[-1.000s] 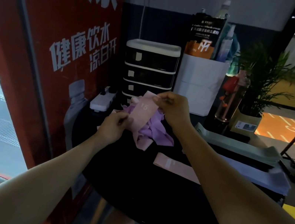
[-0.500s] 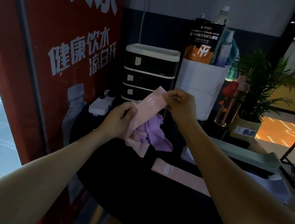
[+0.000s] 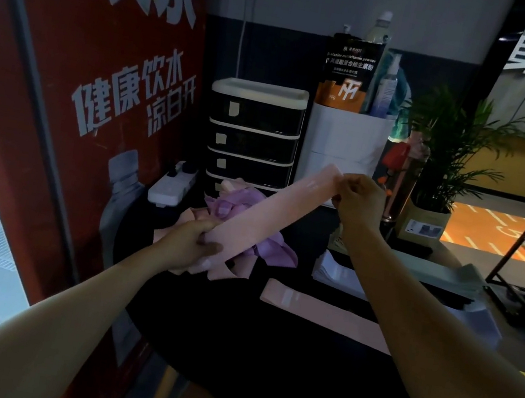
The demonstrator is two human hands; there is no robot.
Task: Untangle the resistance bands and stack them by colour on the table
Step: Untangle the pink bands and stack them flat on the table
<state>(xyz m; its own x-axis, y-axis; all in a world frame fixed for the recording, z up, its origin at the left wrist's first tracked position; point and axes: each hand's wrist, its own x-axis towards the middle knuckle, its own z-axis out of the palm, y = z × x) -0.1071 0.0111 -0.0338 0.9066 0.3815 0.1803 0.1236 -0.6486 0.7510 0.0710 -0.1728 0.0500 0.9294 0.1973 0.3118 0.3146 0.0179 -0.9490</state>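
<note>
A pink resistance band (image 3: 272, 212) is stretched flat in the air between my hands. My left hand (image 3: 193, 242) grips its lower end and my right hand (image 3: 356, 199) pinches its upper end. Under it lies a tangled heap of purple and pink bands (image 3: 266, 251) on the round black table (image 3: 262, 355). A flat pink band (image 3: 315, 310) lies on the table in front of the heap. At the right are a flat lilac stack (image 3: 345, 277) and a grey-green stack (image 3: 443, 272), partly hidden by my right forearm.
Behind the heap stand a black drawer unit (image 3: 254, 135) and a white box (image 3: 342, 149) holding bottles and a pouch. A white power strip (image 3: 171, 187) lies at the left. A potted plant (image 3: 438, 179) and a red-capped bottle (image 3: 402, 184) stand at the right. A red vending machine (image 3: 63, 96) borders the left.
My hands have moved apart, pulling the pink band free of the heap and out to its full length. My right hand went up and to the right.
</note>
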